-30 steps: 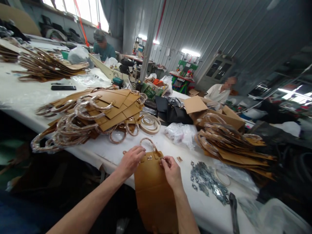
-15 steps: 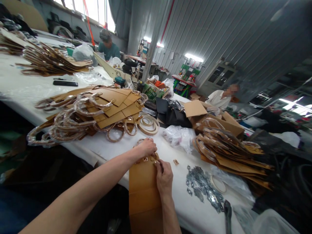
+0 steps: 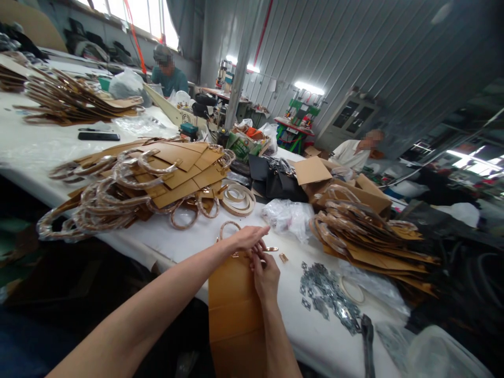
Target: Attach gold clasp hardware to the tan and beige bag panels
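A tan leather bag panel [image 3: 232,304] with a wrapped handle loop [image 3: 228,227] hangs over the white table's [image 3: 173,247] front edge. My left hand [image 3: 247,238] lies across the panel's top, fingers stretched toward a small gold metal fitting [image 3: 271,249]. My right hand [image 3: 264,272] rests on the panel just below, fingers curled and pinched at its top edge by the clasp; what they hold is hidden. Another gold fitting [image 3: 283,258] lies loose to the right.
A heap of tan panels with wrapped handles [image 3: 134,184] lies at left, another stack [image 3: 370,236] at right. Several silver metal plates [image 3: 326,299], a clear plastic bag [image 3: 289,215], tape rolls [image 3: 238,199] and a black bag [image 3: 275,181] lie nearby. Two other people sit farther back.
My left hand has slid right across the panel's top and opened its fingers toward the gold fitting. My right hand stayed at the clasp area. The camera shifted slightly.
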A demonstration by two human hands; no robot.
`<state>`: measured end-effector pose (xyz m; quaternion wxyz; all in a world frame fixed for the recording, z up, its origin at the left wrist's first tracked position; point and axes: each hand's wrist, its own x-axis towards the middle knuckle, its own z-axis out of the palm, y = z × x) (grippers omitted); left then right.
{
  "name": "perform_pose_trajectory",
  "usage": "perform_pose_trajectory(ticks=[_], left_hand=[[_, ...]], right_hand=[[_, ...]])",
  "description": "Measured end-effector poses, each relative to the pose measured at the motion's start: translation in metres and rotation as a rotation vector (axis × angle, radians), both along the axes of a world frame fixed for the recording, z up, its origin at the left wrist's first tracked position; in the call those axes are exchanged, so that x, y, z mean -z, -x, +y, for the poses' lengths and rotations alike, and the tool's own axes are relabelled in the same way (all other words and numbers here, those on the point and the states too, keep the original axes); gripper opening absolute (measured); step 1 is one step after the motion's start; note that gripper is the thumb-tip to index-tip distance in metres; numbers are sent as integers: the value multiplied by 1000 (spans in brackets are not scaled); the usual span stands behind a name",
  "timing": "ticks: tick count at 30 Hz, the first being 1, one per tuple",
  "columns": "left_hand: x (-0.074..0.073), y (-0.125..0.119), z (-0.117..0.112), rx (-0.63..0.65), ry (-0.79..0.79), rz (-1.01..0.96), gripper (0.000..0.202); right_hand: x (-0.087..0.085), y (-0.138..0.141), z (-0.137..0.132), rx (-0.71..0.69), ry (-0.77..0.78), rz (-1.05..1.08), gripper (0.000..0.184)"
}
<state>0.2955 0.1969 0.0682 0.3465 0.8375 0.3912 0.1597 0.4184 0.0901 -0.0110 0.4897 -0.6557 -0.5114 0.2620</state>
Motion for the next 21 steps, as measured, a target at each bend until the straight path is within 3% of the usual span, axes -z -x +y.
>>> perform_pose_trajectory(ticks=[6, 11, 17, 21], left_hand=[[-1, 28, -13, -211, -59, 86, 25], [4, 50, -27, -327, -58, 261, 27], [4, 36, -24, -378, 43, 385, 36], [10, 27, -18, -401, 108, 331, 39]], right_hand=[[-4, -3, 11, 96, 101, 179, 53], [4, -8, 19, 91, 145, 209, 53], [9, -12, 20, 61, 161, 205, 54], [7, -11, 16, 52, 135, 136, 49]])
